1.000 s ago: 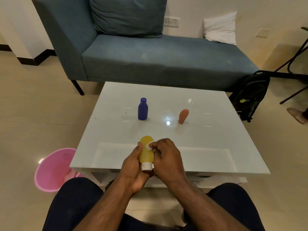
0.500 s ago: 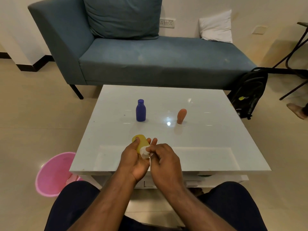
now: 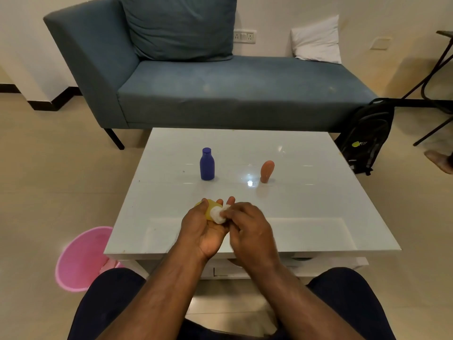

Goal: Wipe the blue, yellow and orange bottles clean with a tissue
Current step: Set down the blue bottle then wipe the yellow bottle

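My left hand (image 3: 202, 229) grips the yellow bottle (image 3: 211, 207) over the near part of the white table (image 3: 306, 217); the bottle lies tilted away from me and is mostly hidden by my fingers. My right hand (image 3: 247, 227) pinches a small white tissue wad (image 3: 217, 214) against the bottle's near end. The blue bottle (image 3: 207, 164) stands upright at the table's middle left. The orange bottle (image 3: 266, 171) stands to its right, apart from both hands.
A pink bucket (image 3: 81, 258) sits on the floor left of the table. A blue sofa (image 3: 220, 89) stands behind the table, and a black backpack (image 3: 365, 136) leans at its right end. My knees are under the table's near edge.
The yellow bottle has tipped from upright to lying tilted away in my left hand. The tissue in my right hand has moved from its upper side to its near end.
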### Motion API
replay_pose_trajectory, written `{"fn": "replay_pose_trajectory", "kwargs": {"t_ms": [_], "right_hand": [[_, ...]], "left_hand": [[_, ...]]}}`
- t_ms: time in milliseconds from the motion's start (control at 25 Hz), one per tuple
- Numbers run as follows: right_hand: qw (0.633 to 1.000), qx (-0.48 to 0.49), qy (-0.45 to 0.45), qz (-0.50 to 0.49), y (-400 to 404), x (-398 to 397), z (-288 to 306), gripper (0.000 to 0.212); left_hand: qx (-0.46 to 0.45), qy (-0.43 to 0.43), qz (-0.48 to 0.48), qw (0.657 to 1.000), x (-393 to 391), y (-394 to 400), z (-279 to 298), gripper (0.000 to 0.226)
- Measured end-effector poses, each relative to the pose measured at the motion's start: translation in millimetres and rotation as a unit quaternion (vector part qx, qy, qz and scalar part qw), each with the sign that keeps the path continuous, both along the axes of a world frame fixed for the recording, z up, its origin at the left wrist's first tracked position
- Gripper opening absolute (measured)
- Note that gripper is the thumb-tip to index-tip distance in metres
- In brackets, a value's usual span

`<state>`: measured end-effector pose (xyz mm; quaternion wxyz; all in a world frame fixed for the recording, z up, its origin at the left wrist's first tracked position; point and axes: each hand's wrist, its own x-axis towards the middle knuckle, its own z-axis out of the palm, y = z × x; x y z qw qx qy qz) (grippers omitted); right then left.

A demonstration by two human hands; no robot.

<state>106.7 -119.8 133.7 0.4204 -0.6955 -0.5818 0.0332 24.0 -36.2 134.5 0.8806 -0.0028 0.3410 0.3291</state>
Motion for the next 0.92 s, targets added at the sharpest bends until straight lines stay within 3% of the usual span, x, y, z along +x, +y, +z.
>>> {"fn": "replay_pose_trajectory", "kwargs": {"t_ms": [120,280,400,520,680,840,920], "right_hand": [[0.999,-0.01,0.038,-0.036,5.7,3.3,2.7,0.022],[0.998,-0.04,0.042,0.023,-3.0,-3.6,8.7,0.027],[0.992,-0.107,0.022,0.064,-0.5,8.5,13.4,0.027],[0.99,-0.138,0.013,0.025,11.1,16.2,17.4,0.026],[0.991,-0.106,-0.044,0.076,0.2,-1.2,16.5,0.025],[0.994,-0.104,0.007,-0.023,27.3,27.9,23.4,0.022],[0.994,-0.102,-0.017,-0.022,31.3,26.2,25.0,0.023]], "left_hand": [[0.004,0.01,0.015,1.0,1.7,-2.0,-5.0,0.052],[0.005,0.015,-0.009,1.0,-1.0,-7.1,-5.2,0.047],[0.055,0.057,-0.041,0.996,-3.3,-8.4,-5.4,0.039],[0.107,0.108,-0.076,0.985,1.3,-13.3,-3.8,0.031],[0.087,0.128,-0.108,0.982,-2.4,-6.1,4.7,0.057],[0.125,0.155,-0.125,0.972,2.8,-13.2,4.8,0.053],[0.137,0.157,-0.129,0.969,4.5,-13.2,5.9,0.054]]}}
